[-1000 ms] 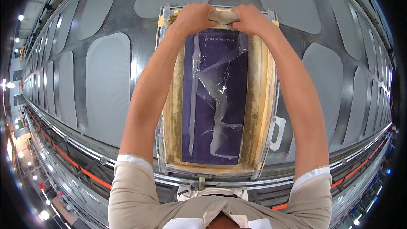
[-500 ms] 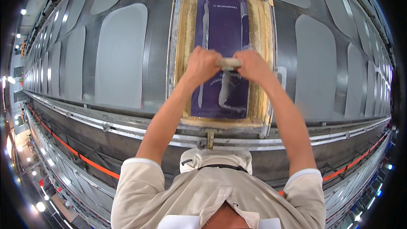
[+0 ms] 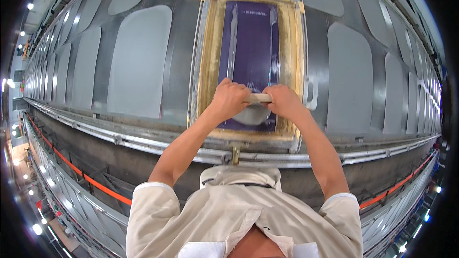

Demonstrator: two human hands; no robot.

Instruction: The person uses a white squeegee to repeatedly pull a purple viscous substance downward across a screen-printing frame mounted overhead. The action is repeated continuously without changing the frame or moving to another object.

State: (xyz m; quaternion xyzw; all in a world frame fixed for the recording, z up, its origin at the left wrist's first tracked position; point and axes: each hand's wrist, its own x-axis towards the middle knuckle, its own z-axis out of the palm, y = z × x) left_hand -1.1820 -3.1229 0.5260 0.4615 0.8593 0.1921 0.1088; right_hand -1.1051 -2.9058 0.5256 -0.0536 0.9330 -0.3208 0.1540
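Observation:
Both my hands grip a squeegee (image 3: pixel 258 98) with a pale wooden handle, which lies crosswise over a framed printing screen (image 3: pixel 205 33). My left hand (image 3: pixel 229 99) is wrapped round its left end, and my right hand (image 3: pixel 283 100) round its right end. Inside the frame is a long purple panel (image 3: pixel 248 43) with small pale lettering near its far end. Glossy streaks of wet ink run along both long sides of the panel. A greyish pool of ink (image 3: pixel 251 114) lies on the near side of the squeegee. Its blade is hidden beneath the handle and hands.
Beneath the frame, a long dark metal table (image 3: pixel 184 24) carries rows of grey rounded panels (image 3: pixel 141 62). A white handle (image 3: pixel 311 93) sticks out from the frame's right side. A metal rail (image 3: pixel 158 144) runs along the table's near edge, with an orange strip (image 3: pixel 95 184) below.
Both hands have drawn the squeegee toward me along the purple panel. The ink now gathers in a pool nearer the frame's near end, and the view has shifted slightly.

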